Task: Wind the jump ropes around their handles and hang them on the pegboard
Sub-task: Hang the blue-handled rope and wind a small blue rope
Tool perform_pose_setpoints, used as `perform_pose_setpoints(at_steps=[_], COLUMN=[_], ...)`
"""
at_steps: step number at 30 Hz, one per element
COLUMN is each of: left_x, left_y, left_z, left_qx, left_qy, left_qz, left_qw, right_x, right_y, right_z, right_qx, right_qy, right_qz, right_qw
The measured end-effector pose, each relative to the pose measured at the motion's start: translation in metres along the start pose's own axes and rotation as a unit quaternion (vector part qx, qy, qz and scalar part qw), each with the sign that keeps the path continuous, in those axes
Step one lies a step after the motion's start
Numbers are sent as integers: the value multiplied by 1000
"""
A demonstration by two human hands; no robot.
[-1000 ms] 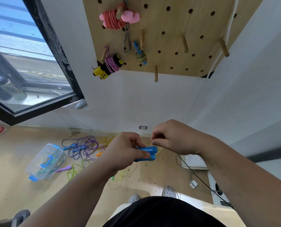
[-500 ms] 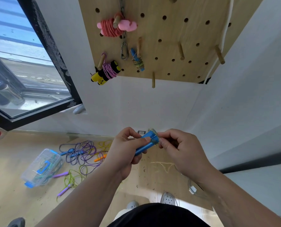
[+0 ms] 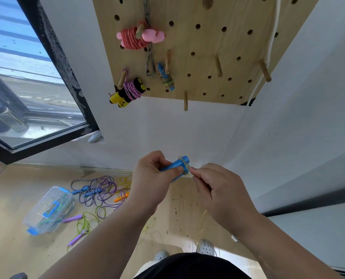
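Observation:
My left hand (image 3: 153, 182) grips a pair of blue jump-rope handles (image 3: 177, 165), held together and tilted up to the right. A few turns of thin yellow-green rope (image 3: 184, 166) circle their upper end. My right hand (image 3: 215, 190) pinches that rope right beside the handles, and a loose strand (image 3: 202, 220) trails down toward the floor. Above hangs the wooden pegboard (image 3: 207, 43), carrying a wound pink rope (image 3: 139, 37), a yellow-and-black-handled rope wound in purple (image 3: 130, 92) and a small blue-handled wound rope (image 3: 166, 79).
Loose purple, yellow and green ropes (image 3: 99, 192) lie tangled on the floor at left beside a clear plastic box (image 3: 49, 209) with blue latches. Several bare pegs (image 3: 218, 66) stick out of the board. A window (image 3: 26, 77) fills the left; a white wall corner is at right.
The handles have tipped from level to pointing up-right and rose slightly. My right hand came round from above to their right side, laying rope around the top end.

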State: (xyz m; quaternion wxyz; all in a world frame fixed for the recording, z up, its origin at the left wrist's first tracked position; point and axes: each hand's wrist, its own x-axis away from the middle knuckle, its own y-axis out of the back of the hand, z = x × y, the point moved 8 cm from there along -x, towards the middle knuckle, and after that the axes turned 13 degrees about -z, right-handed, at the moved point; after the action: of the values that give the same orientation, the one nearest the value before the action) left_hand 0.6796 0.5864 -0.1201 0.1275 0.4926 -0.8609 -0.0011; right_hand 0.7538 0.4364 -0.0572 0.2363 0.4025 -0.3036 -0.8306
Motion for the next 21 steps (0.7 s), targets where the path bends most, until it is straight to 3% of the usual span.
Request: perform_pose_setpoints(at_steps=[3, 5, 6, 13, 18, 21], left_x=[0, -3, -3, 21, 27, 27], left_y=[3, 7, 9, -5, -8, -10], left_z=[-4, -13, -18, -23, -8, 2], left_qx=[134, 210, 227, 233, 98, -5], left_qy=[110, 143, 149, 184, 150, 114], left_qz=[15, 34, 47, 171, 280, 317], left_qw=[985, 967, 961, 940, 943, 941], right_x=[1, 5, 6, 7, 12, 2], right_y=[-2, -6, -6, -18, -43, -45], right_z=[-15, -30, -34, -34, -48, -45], right_qx=[-82, -159, -169, -163, -106, -86], right_qy=[-126, -230, -240, -189, -172, -143], right_qz=[16, 32, 38, 114, 331, 404], right_qw=[989, 960, 955, 962, 922, 900])
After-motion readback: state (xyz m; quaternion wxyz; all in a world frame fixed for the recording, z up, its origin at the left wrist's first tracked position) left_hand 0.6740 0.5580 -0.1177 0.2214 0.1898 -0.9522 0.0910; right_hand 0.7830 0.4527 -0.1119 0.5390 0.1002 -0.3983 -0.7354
